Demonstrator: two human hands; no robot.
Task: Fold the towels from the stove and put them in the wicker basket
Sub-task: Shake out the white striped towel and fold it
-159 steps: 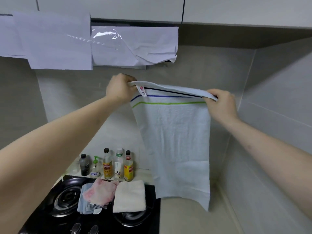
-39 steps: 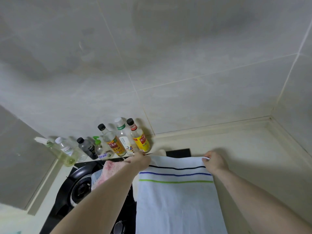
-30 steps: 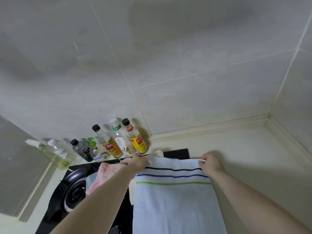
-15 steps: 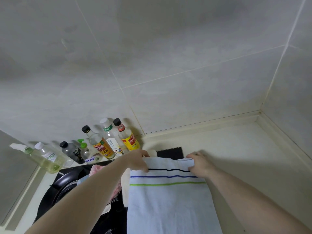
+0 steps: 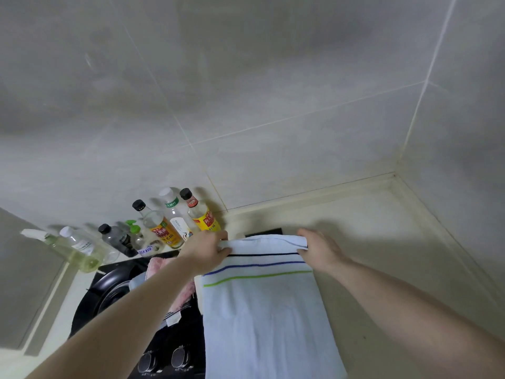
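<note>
A pale blue towel (image 5: 267,318) with black, blue and green stripes lies spread on the counter, partly over the stove's right edge. My left hand (image 5: 207,250) pinches its far left corner and my right hand (image 5: 318,248) pinches its far right corner, the far edge lifted slightly. More towels lie on the black stove (image 5: 109,294): a pink one (image 5: 164,265) and a light one partly hidden under my left arm. The wicker basket is out of view.
Several sauce and oil bottles (image 5: 169,222) stand in a row along the tiled wall behind the stove. Stove knobs (image 5: 164,361) sit at the front edge. The cream counter (image 5: 382,242) runs right into a wall corner.
The towel, held up in the air before, was lowered and now lies flat on the counter. In the last second both hands stay at the far corners while the view shifts slightly.
</note>
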